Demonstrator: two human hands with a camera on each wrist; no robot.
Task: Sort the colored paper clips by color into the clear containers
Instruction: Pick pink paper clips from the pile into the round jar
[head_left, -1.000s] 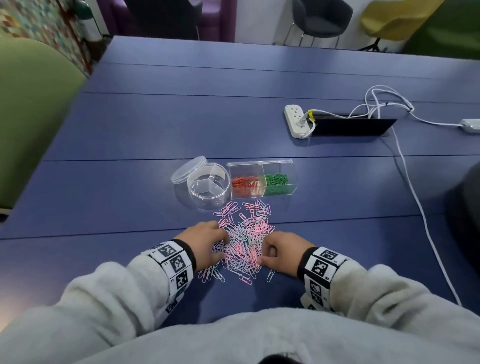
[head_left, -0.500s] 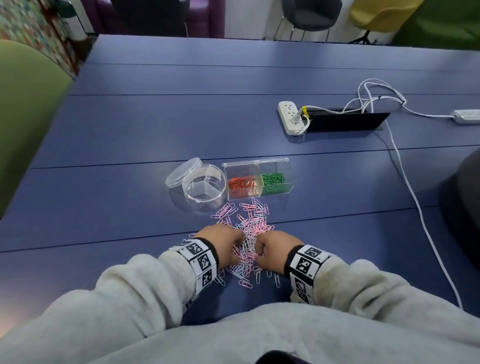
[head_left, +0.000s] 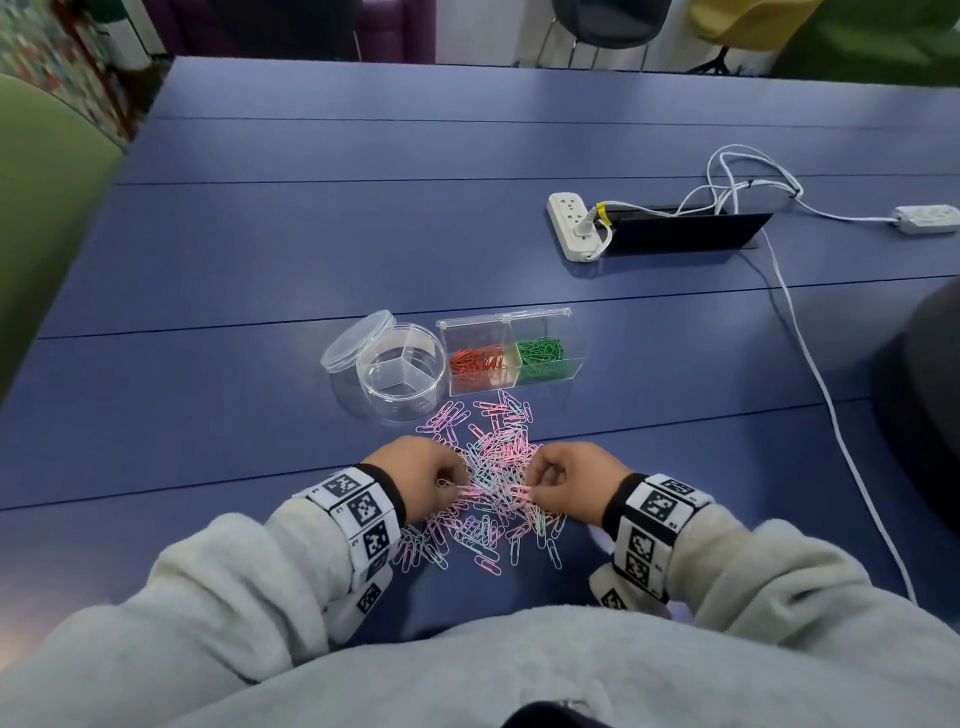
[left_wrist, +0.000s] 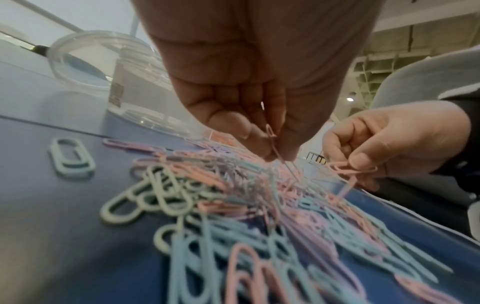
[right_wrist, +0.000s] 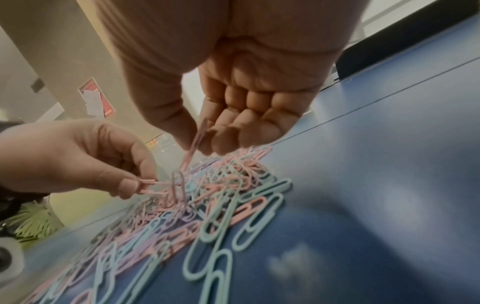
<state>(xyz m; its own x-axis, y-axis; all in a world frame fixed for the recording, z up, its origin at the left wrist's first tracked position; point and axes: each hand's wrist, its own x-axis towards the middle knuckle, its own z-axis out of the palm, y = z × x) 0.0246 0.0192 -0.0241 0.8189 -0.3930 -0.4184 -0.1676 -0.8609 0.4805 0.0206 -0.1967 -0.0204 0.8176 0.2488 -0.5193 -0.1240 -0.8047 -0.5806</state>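
You have two clear containers, one round container (head_left: 402, 371) and one rectangular box (head_left: 511, 353), one loose lid (head_left: 356, 340), two power strips, and paper clips (head_left: 488, 483) beyond counting.

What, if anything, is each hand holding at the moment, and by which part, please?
Left hand pinches a pink paper clip around its middle; right hand pinches another pink clip near its upper end.

Clips (head_left: 488, 499) looked matt, pastel-coated. Round container (head_left: 402, 371) and rectangular box (head_left: 511, 353) were clear glossy plastic. Surface (head_left: 311, 234) was smooth matt blue. Sleeves (head_left: 218, 597) were fleecy cloth.
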